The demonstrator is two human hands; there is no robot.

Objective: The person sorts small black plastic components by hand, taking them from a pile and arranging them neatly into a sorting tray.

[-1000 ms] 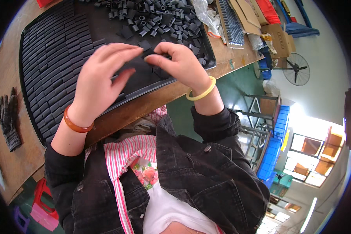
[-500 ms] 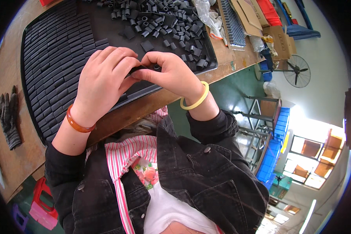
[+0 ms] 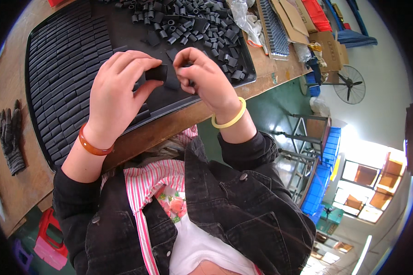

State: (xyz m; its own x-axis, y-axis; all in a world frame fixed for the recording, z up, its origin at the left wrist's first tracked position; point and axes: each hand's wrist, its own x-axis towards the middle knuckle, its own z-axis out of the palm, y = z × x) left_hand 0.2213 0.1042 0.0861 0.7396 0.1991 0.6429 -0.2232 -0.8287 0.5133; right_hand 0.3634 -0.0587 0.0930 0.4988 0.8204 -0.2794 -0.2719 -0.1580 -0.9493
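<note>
My left hand (image 3: 117, 87) pinches a short black sleeve-like piece (image 3: 157, 73) between thumb and fingertips, above the front part of a large black tray (image 3: 188, 100). To its right, my right hand (image 3: 207, 80) is apart from that piece, its fingers curled in. Something dark shows between those fingers, too covered to make out. Tight rows of flat black pieces (image 3: 62, 78) fill the tray's left side, partly under my left hand. Loose short black tubes (image 3: 179, 32) and flat pieces lie in a heap at the far right of the tray.
A dark knit glove (image 3: 10, 137) lies on the wooden table (image 3: 36, 181) left of the tray. Beyond the tray's right side are clear plastic bags (image 3: 241, 18), a grey ridged sheet (image 3: 275, 32) and cardboard (image 3: 289, 20). Off to the right stand a fan (image 3: 348, 84) and blue bins (image 3: 323, 169).
My hands were together over a dark piece; now they are apart. The right hand has drawn up and to the right with fingers curled, while the left keeps the black piece, now more visible.
</note>
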